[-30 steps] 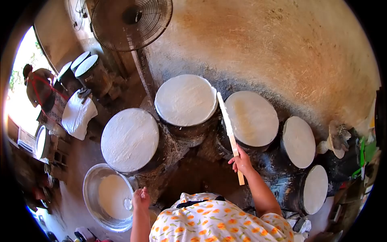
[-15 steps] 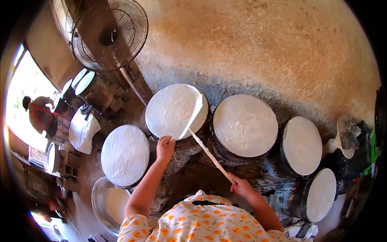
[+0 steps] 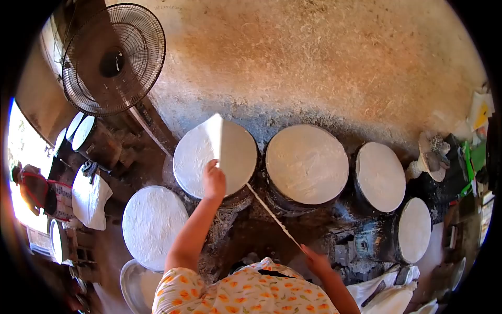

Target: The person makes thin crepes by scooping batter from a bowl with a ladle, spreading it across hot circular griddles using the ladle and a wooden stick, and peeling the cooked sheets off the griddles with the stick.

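Note:
My left hand (image 3: pixel 214 182) is closed above the white, cloth-like top of a dark drum (image 3: pixel 238 157). Its fingers are at the lower edge of a thin white sheet (image 3: pixel 215 137) that stands up bright from the drum top; the exact pinch is hard to make out. Lower right, my right hand (image 3: pixel 316 260), slightly blurred, grips the near end of a long thin stick (image 3: pixel 273 215) crusted with white. The stick slants up to the drum's front rim, where its far end is lost from sight.
Other white-topped drums stand right (image 3: pixel 307 165), farther right (image 3: pixel 381 177) and left (image 3: pixel 156 227). A metal basin (image 3: pixel 128 285) sits lower left. A large fan (image 3: pixel 112 63) stands before the rough wall (image 3: pixel 314 63). Another person (image 3: pixel 34 188) is at far left by the bright opening.
My left hand has moved up from the drum's front rim to over its top. The white sheet now stands near its fingers. My right hand and the stick have shifted slightly down.

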### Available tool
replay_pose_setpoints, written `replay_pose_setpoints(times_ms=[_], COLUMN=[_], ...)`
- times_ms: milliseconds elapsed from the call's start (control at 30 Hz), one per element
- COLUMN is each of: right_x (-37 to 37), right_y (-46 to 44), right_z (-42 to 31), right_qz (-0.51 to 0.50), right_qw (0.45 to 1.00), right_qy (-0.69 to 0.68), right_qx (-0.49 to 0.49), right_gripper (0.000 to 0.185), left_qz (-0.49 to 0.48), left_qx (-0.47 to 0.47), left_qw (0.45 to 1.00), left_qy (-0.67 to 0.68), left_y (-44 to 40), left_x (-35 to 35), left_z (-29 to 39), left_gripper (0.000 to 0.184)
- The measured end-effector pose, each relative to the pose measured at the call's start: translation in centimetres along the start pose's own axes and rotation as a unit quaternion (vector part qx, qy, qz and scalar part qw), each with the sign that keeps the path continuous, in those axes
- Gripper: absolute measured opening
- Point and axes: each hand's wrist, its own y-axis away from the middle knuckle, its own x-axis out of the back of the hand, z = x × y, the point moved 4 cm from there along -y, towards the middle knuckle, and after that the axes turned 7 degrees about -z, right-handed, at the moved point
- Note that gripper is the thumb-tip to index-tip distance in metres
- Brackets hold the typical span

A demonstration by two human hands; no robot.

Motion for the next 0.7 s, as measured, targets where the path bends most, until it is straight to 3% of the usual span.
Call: replay_pose_setpoints(times_ms=[33, 100, 167, 233, 333, 367, 400, 433, 467, 500, 533, 633, 700], right_x=[-0.4, -0.7, -1.3, -1.5, -1.8, -2.1, -2.1, -2.5, -2.7, -2.0, -1.5, -1.9, -2.2], right_y=[0.6, 2.1, 3.0, 3.4, 3.4, 3.4, 4.0, 4.3, 4.6, 5.4, 6.2, 9.0, 12.1], right_z=[0.0, -0.4, -0.9, -1.6, -2.4, -2.6, -2.4, -1.8, -1.6, -2.1, -2.4, -0.1, 1.2], right_qz=[0.002, 0.108, 0.111, 0.115, 0.112, 0.141, 0.180, 0.171, 0.164, 0.169, 0.172, 0.189, 0.261], right_qw=[1.000, 0.992, 0.992, 0.991, 0.988, 0.981, 0.970, 0.971, 0.971, 0.964, 0.957, 0.946, 0.927], right_qy=[-0.003, -0.059, -0.062, -0.064, -0.090, -0.130, -0.163, -0.168, -0.174, -0.197, -0.221, -0.231, -0.242], right_qx=[-0.006, 0.034, 0.008, -0.013, -0.056, -0.023, 0.000, -0.015, -0.029, -0.058, -0.081, -0.130, -0.120], right_gripper=[0.060, 0.061, 0.060, 0.059, 0.058, 0.057, 0.056, 0.055, 0.054, 0.054, 0.054, 0.054, 0.055], left_qz=[0.024, 0.063, 0.088, 0.052, 0.053, 0.064, 0.006, -0.009, -0.026, -0.057, -0.077, -0.178, -0.296], left_qx=[0.001, 0.039, -0.025, -0.016, -0.042, -0.015, 0.078, 0.102, 0.003, 0.016, -0.045, -0.094, -0.031], left_qw=[0.999, 0.996, 0.996, 0.995, 0.997, 0.996, 0.988, 0.989, 0.998, 0.995, 0.995, 0.972, 0.938], left_qy=[0.043, 0.057, 0.004, 0.078, 0.043, 0.066, 0.134, 0.109, 0.048, 0.083, 0.045, 0.118, 0.177], left_y=[-0.2, -0.2, -2.0, -4.5, -6.9, -7.2, -7.4, -8.4, -9.0, -9.5, -9.6, -9.1, -7.0], left_x=[2.5, 6.4, 11.5, 15.4, 19.0, 19.4, 19.0, 19.6, 19.5, 19.1, 18.8, 15.9, 13.1], left_z=[-0.2, -2.5, -2.0, -2.5, -3.2, -3.4, -7.2, -4.3, -2.7, 0.2, 2.9, 9.5, 15.0], left_gripper=[0.010, 0.011, 0.014, 0.015, 0.009, 0.007, 0.010, 0.024, 0.035, 0.033, 0.030, 0.028, 0.028])
